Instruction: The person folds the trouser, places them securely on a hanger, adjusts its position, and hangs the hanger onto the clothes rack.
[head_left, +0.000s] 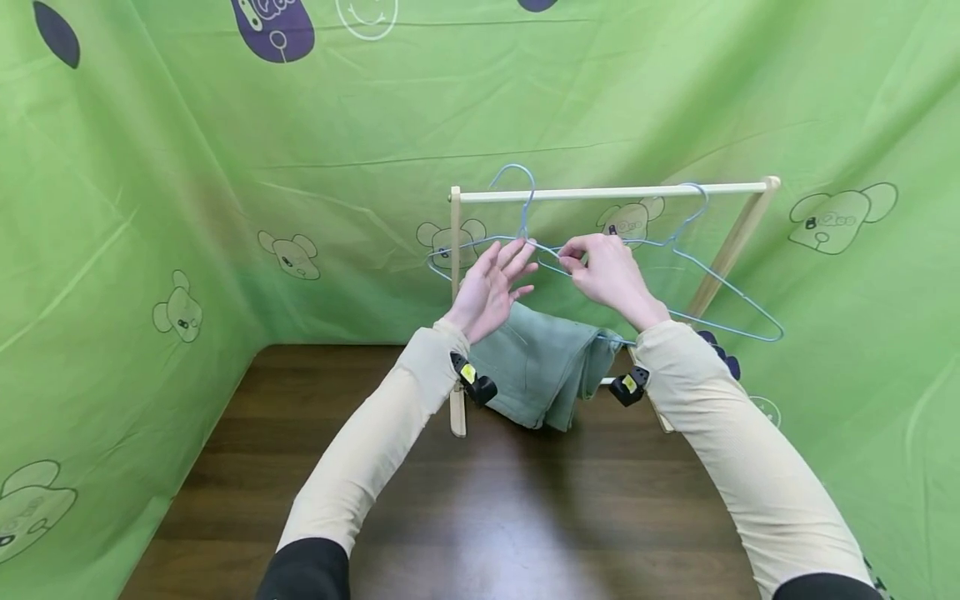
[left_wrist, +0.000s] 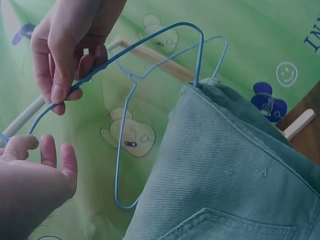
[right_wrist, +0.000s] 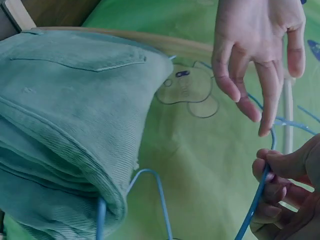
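A blue wire hanger (head_left: 533, 187) is held up before the rack, its hook close to the top bar; whether the hook rests on the bar I cannot tell. Green folded trousers (head_left: 532, 358) drape over its lower wire. My right hand (head_left: 607, 271) pinches the sloping shoulder wire between thumb and fingers, also seen with the wire (left_wrist: 142, 41) in the left wrist view. Near the hanger's neck, my left hand (head_left: 487, 292) has its palm turned up, fingers mostly extended and touching the wire. In the right wrist view, that left hand (right_wrist: 260, 45) grips nothing.
A small wooden rack with a white top bar (head_left: 585, 194) stands on the brown wooden surface (head_left: 480, 500). Another blue hanger (head_left: 706, 200) hangs from the bar's right part. Green printed cloth (head_left: 360, 108) encloses the back and sides.
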